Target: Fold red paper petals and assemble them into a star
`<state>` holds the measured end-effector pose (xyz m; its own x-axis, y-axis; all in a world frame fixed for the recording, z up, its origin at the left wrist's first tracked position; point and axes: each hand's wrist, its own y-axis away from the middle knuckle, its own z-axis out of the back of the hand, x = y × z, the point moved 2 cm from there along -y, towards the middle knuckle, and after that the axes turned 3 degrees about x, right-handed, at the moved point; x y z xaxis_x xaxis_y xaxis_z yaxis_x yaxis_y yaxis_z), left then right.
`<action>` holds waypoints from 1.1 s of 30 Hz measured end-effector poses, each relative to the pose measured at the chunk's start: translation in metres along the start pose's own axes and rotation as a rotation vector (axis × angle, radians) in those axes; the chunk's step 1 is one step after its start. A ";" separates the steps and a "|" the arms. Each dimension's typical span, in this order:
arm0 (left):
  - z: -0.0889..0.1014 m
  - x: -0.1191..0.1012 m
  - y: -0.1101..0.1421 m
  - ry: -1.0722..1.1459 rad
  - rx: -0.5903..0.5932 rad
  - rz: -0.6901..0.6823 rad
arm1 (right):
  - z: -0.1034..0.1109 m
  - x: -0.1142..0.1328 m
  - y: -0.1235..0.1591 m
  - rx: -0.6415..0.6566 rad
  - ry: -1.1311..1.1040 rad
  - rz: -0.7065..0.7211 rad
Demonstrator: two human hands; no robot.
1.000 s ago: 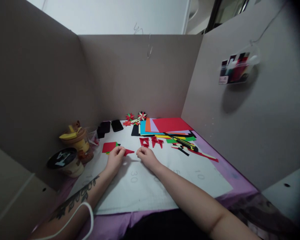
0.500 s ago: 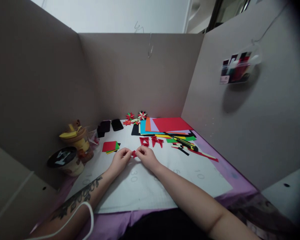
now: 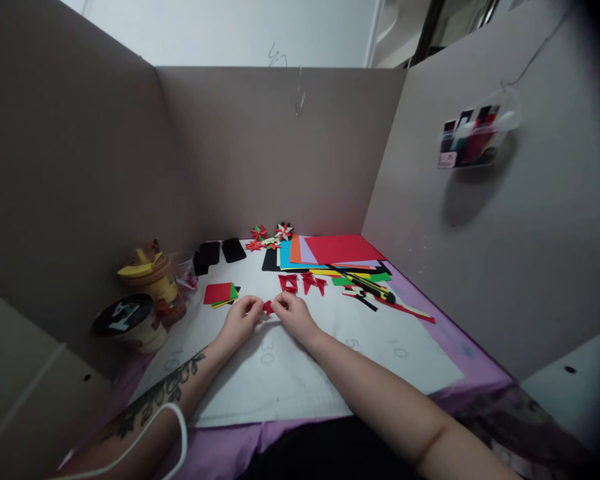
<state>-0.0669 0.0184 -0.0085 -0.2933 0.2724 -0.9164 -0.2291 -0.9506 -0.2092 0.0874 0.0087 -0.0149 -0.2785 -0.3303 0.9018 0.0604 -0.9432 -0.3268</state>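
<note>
1. This looks like a small papercraft station: a booth with plain grey partitions (image 3: pixel 280 147) on three sides of a purple-covered worktop (image 3: pixel 457 345).
2. Craft supplies show it: coloured paper sheets (image 3: pixel 347 249), a fanned stack of small squares (image 3: pixel 218 293), and a black-and-yellow cutter (image 3: pixel 377 289) beside narrow paper offcuts (image 3: pixel 367 304).
3. Folded paper stars (image 3: pixel 284 231) lie near the back partition.
4. A white sheet (image 3: pixel 280 397) bearing handwritten numbers covers much of the worktop.
5. Whether the room is a home or workshop, I cannot tell.

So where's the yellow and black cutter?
In the head view, the cutter lies right of the right hand, across the green paper, in front of the big red sheet.
</note>
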 end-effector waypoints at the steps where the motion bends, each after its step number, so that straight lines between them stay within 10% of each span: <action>1: -0.001 0.000 0.001 -0.008 0.009 -0.002 | -0.001 -0.001 0.000 0.004 -0.001 -0.009; 13: 0.013 0.012 -0.007 0.060 -0.130 0.057 | -0.011 -0.006 0.002 0.069 -0.044 -0.126; 22: 0.006 0.002 -0.001 0.165 0.142 0.099 | -0.007 0.002 0.002 0.059 -0.196 -0.050; 27: 0.006 0.012 -0.005 0.167 0.054 0.096 | -0.010 -0.007 -0.001 0.107 -0.305 -0.126; 33: 0.008 0.017 -0.006 0.070 0.027 0.065 | 0.003 -0.019 -0.036 -0.081 0.099 -0.112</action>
<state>-0.0783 0.0297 -0.0198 -0.2428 0.1978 -0.9497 -0.2372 -0.9614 -0.1396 0.0938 0.0487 -0.0192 -0.3727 -0.2143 0.9029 -0.0523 -0.9666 -0.2510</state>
